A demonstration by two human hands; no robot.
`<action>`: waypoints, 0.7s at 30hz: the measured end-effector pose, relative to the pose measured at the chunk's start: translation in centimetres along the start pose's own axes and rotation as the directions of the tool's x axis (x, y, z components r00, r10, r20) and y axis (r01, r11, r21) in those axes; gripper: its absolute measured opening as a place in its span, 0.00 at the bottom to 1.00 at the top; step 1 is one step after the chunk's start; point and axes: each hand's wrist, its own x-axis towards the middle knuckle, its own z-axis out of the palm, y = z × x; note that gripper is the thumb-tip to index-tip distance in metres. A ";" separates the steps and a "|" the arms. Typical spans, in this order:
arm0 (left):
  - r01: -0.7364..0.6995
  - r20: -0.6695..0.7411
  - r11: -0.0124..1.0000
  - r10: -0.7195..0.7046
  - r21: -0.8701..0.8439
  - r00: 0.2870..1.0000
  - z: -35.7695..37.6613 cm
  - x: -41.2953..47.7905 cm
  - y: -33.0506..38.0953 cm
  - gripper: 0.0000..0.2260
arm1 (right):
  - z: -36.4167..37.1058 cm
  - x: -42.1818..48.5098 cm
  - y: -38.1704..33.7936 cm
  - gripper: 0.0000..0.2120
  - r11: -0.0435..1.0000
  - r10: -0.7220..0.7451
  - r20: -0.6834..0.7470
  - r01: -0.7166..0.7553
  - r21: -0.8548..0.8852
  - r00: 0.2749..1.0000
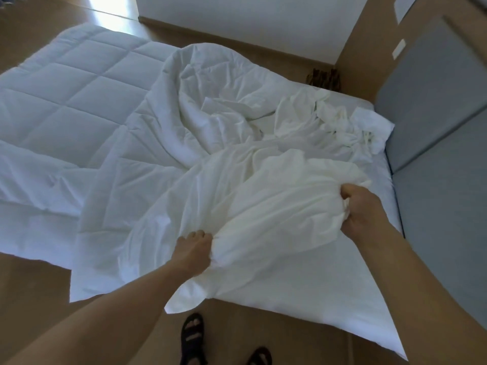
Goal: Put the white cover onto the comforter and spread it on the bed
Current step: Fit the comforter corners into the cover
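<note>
A quilted white comforter (71, 96) lies spread over the left half of the bed, with one part folded over toward the middle. The smooth white cover (271, 204) is bunched in a crumpled heap on the bed's right half. My left hand (193, 252) grips a gathered fold of the cover near the bed's front edge. Farther right, my right hand (361, 209) clutches another bunch of the same cover. More creased white fabric (332, 117) lies rumpled near the headboard.
A grey padded headboard (437, 133) runs along the right side. Brown wooden floor (31, 291) surrounds the bed, and my sandalled feet (193, 335) stand at its front edge. A white wall (250, 22) stands behind, with a dark patterned object (322, 79) at its foot.
</note>
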 end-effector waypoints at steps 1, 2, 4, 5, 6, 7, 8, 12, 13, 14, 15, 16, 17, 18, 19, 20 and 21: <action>0.000 -0.034 0.999 0.002 0.053 0.999 0.1 -0.1 -1.3 0.18 | -0.3 0.0 -0.6 0.15 1.000 -0.004 0.002 0.004 0.014 1.000; 0.003 -0.041 0.997 0.000 0.074 0.999 0.0 -0.5 -2.7 0.14 | -0.8 0.1 -1.2 0.15 1.000 -0.013 -0.022 0.014 0.019 1.000; 0.024 -0.007 0.997 -0.024 0.072 1.000 -0.1 -1.4 -5.8 0.12 | -2.0 0.6 -2.7 0.15 0.999 -0.032 -0.121 0.033 0.008 0.992; 0.045 0.012 0.995 -0.047 0.088 0.999 -0.4 -1.9 -7.6 0.11 | -2.8 1.0 -3.5 0.13 0.999 -0.040 -0.149 0.040 -0.002 0.988; 0.061 0.001 0.992 -0.062 0.114 0.998 -1.1 -2.1 -9.4 0.10 | -3.5 1.3 -4.0 0.10 0.999 -0.042 -0.157 0.042 -0.003 0.987; 0.080 -0.034 0.988 -0.076 0.135 0.997 -2.2 -2.2 -11.2 0.09 | -3.9 1.6 -4.3 0.09 0.999 -0.046 -0.164 0.045 -0.010 0.985; 0.102 -0.082 0.984 -0.090 0.144 0.992 -3.6 -1.9 -12.9 0.08 | -4.4 2.1 -4.2 0.12 0.999 -0.050 -0.177 0.046 -0.023 0.983; 0.219 -0.042 0.950 -0.215 0.224 0.976 -8.4 0.3 -13.4 0.13 | -3.5 2.2 -2.9 0.09 1.000 0.010 -0.022 -0.010 0.019 1.000; 0.192 0.030 0.954 -0.204 0.228 0.978 -8.9 0.8 -11.7 0.20 | -2.8 1.8 -2.5 0.09 0.999 0.031 0.018 -0.031 0.012 0.999; 0.110 0.101 0.983 -0.125 0.150 0.987 -9.3 1.1 -9.2 0.28 | -2.1 1.5 -2.3 0.12 0.998 0.055 0.034 -0.055 0.001 0.998; -0.019 0.129 1.000 0.021 -0.017 0.991 -9.5 1.2 -6.1 0.37 | -1.4 1.2 -2.2 0.15 0.997 0.080 0.052 -0.080 -0.002 0.995; -0.161 0.109 0.962 0.188 -0.218 0.976 -9.9 0.7 -2.8 0.43 | -0.7 1.2 -2.2 0.15 0.993 0.112 0.064 -0.114 0.032 0.992; -0.284 0.060 0.878 0.331 -0.387 0.942 -10.2 -0.2 0.5 0.48 | -0.2 1.4 -2.1 0.16 0.985 0.145 0.071 -0.151 0.081 0.987; -0.375 0.005 0.800 0.426 -0.469 0.904 -10.0 -1.1 3.5 0.52 | 0.3 1.5 -2.1 0.16 0.979 0.169 0.089 -0.178 0.102 0.982; -0.425 -0.041 0.775 0.462 -0.467 0.886 -9.3 -1.7 5.7 0.55 | 0.6 1.4 -2.2 0.12 0.976 0.175 0.083 -0.184 0.117 0.981; -0.430 -0.089 0.792 0.437 -0.433 0.895 -8.1 -1.9 7.0 0.57 | 0.8 1.3 -2.2 0.11 0.973 0.179 0.078 -0.188 0.136 0.981; -0.373 -0.145 0.832 0.345 -0.410 0.927 -6.6 -1.4 7.3 0.56 | 1.0 1.3 -2.3 0.20 0.971 0.169 0.091 -0.182 0.153 0.981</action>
